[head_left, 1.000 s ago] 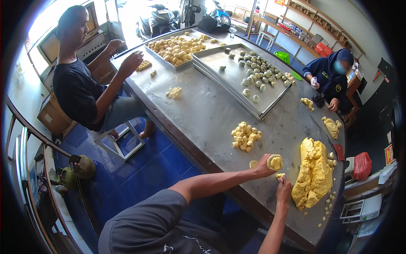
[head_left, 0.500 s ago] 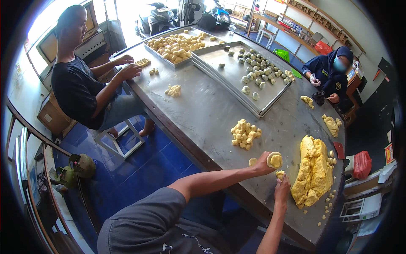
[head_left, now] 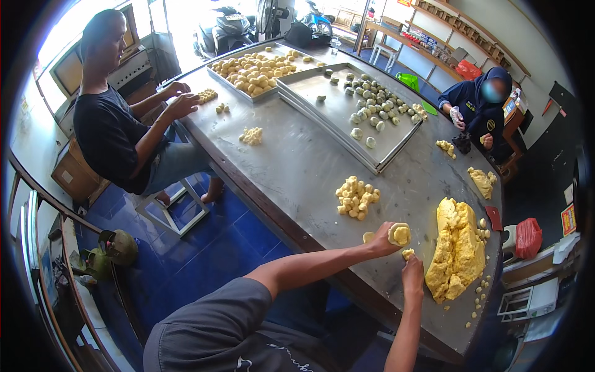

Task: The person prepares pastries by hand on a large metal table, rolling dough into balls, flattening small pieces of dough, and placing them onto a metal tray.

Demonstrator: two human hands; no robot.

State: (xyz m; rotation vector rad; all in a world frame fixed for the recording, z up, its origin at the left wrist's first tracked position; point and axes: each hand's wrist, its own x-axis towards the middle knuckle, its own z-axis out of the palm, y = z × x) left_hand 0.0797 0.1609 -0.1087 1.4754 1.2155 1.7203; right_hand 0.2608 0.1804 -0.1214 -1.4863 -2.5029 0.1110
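Observation:
My left hand [head_left: 383, 247] is closed round a lump of yellow dough [head_left: 401, 234], whose round face shows at the thumb side; a bit also pokes out on the far side of the fist. Just nearer to me, my right hand [head_left: 413, 273] pinches a small dough piece [head_left: 407, 253] at its fingertips, apart from the lump. Beyond my left hand sits a pile of small dough pieces [head_left: 356, 198] on the metal-topped table [head_left: 297, 180]. To the right of my hands lies a big, rough-edged yellow dough mass [head_left: 457, 257].
Dough crumbs [head_left: 477, 302] lie beside the mass. Farther off stand a tray of greenish balls [head_left: 377, 102] and a tray of yellow balls [head_left: 257, 71]. One person [head_left: 114, 118] works at the left edge, another [head_left: 480, 105] at the far right. A red scraper-like piece [head_left: 493, 218] lies at the right edge.
My right hand has shifted slightly, still pinching the small piece. My left hand keeps its hold. The person at the far right has raised the head and moved a hand; the whole view has shifted slightly.

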